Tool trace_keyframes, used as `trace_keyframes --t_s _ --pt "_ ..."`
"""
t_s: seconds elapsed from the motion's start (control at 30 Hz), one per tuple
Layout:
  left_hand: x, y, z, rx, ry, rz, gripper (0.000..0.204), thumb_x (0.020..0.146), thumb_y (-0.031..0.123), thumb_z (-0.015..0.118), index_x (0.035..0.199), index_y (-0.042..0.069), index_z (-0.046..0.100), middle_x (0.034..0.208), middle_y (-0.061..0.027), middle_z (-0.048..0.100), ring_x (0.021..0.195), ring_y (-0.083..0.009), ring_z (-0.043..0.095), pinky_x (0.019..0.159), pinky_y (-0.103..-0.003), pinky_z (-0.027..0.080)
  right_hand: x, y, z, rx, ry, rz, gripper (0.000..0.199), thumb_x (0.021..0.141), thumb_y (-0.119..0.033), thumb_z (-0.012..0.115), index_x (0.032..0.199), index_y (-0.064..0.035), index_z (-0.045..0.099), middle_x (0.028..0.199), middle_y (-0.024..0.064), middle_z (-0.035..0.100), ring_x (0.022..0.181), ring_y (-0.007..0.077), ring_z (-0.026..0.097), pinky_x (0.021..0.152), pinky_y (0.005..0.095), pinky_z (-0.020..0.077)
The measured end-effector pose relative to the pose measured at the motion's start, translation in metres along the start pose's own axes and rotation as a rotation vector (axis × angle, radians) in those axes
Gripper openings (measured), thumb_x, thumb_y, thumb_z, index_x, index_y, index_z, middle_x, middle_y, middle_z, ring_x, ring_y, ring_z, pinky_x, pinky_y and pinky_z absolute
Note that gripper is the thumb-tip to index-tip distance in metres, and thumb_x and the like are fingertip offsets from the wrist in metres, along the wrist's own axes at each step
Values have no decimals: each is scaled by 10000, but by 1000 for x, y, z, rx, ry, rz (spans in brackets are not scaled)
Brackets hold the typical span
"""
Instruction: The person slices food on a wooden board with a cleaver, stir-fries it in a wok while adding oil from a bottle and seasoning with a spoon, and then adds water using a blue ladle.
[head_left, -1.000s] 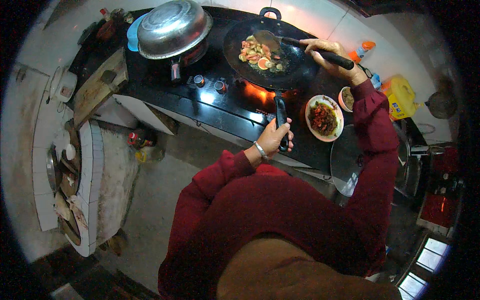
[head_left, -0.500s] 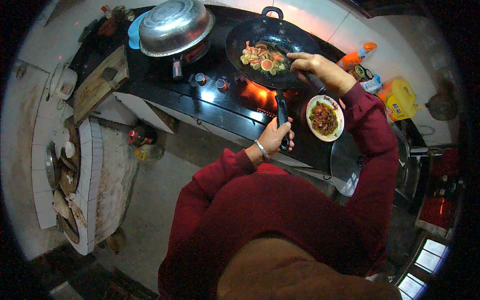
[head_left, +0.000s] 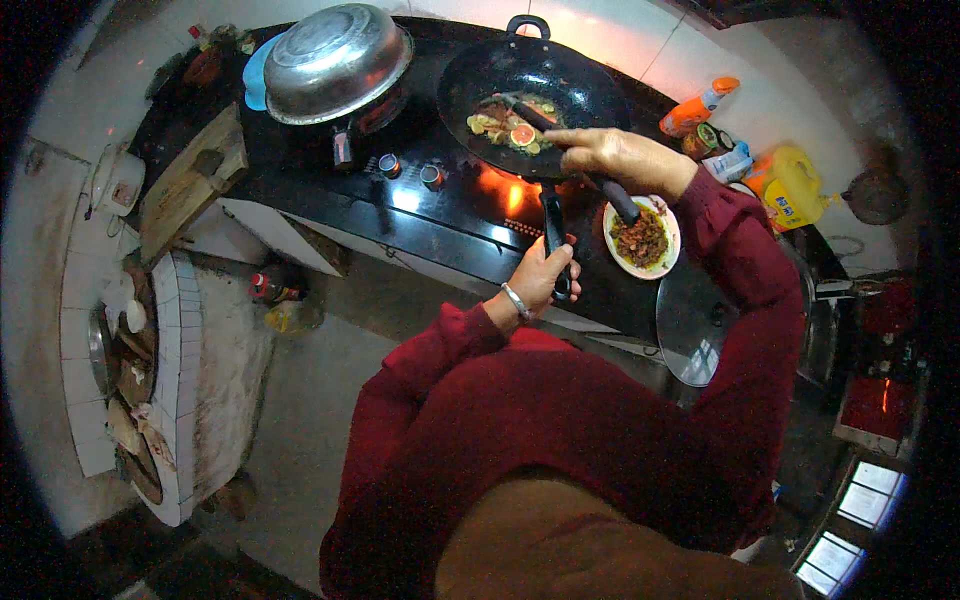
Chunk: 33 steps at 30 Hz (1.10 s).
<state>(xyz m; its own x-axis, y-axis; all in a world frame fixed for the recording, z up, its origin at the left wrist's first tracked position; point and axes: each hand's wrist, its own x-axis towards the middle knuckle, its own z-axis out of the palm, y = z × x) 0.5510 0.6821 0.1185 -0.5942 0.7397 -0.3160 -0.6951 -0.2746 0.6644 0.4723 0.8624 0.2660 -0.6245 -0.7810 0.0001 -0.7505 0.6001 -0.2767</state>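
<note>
A black wok (head_left: 590, 95) sits over a glowing orange flame. In it lie pale and pink slices of food (head_left: 490, 125), with a reddish-brown patch on their left side. My left hand (head_left: 540, 275) is wrapped round the wok's long black handle (head_left: 553, 215). Above the wok's right rim, my right hand (head_left: 630, 160) grips a dark-handled spatula (head_left: 622, 203); its far end reaches into the food, and its blade is hard to make out. Below that hand, a white bowl (head_left: 672, 232) of chopped brown food in yellowish oil stands on the counter, the spatula's handle end over its edge.
A domed metal lid or basin (head_left: 340, 65) covers the left burner. Two stove knobs (head_left: 430, 176) face me. Along the right wall stand an orange bottle (head_left: 698, 108), jars and a yellow jug (head_left: 795, 190). A glass lid (head_left: 690, 335) lies right; a wooden board (head_left: 190, 180) leans left.
My right hand has moved slightly left and down, pushing the spatula further into the food. A reddish-brown patch now shows there. My left hand keeps its hold; the whole view has shifted slightly.
</note>
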Motion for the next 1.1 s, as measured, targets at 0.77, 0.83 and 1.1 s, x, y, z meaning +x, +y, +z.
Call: trace_keyframes --t_s 0.77,0.83,1.1 --pt "-3 2 1 -10 -24 14 302 886 288 498 1082 105 358 695 -48 498 539 -145 539 471 -287 471 -12 0 -19 500 749 315 114 846 -64 538 906 4 607 1018 154 603 869 213 620 753 297 520" --pt "-2 2 2 -13 -25 13 300 889 287 493 1085 106 356 694 -47 499 537 -143 539 470 -286 472 -6 -4 -12 892 816 360 146 873 -73 508 896 36 601 996 116 598 826 203 623 734 282 534" --pt "0 1 1 -31 -26 14 271 887 260 493 1078 116 366 684 -43 515 524 -143 547 462 -282 470 -23 21 10 717 781 530 171 888 -103 499 966 27 580 994 131 598 849 185 625 717 268 531"
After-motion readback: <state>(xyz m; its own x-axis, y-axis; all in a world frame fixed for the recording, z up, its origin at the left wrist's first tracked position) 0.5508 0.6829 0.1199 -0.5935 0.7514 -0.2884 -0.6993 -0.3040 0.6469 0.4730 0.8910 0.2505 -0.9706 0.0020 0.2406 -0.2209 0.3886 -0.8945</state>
